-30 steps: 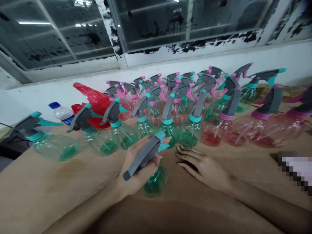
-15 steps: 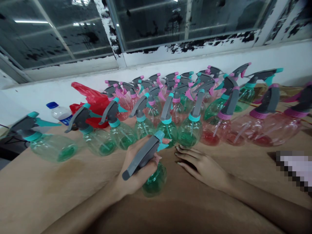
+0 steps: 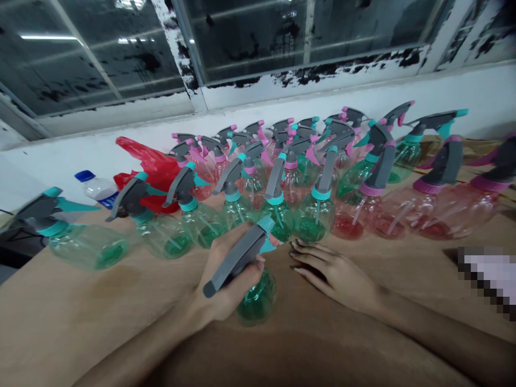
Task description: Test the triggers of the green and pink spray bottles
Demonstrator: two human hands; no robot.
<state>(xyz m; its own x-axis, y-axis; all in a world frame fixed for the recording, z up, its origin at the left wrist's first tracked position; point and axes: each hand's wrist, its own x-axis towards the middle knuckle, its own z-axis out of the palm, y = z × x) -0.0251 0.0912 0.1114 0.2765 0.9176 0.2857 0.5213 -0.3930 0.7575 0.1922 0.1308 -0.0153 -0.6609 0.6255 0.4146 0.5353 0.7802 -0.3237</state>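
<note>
Big tan bench [image 3: 80, 317] crammed with rows of plastic spray bottles [image 3: 314, 217]. Left hand [image 3: 229, 274] has its fingers [image 3: 258, 259] clamped round a green spray bottle [image 3: 258, 300], tilted just in front of the rows; can't tell if its base touches the bench. Right hand [image 3: 334, 277] lies flat nearby, fingers apart. Careful: one careless swing of that trigger head could knock the packed front row over like dominoes. Back rows overlap too much to count, and a pixelated patch [image 3: 487, 277] hides something at the right.

Left hand [image 3: 229, 296] curled in a closed grip, forearm low; right hand [image 3: 334, 277] flat, palm down, fingers slightly spread.
</note>
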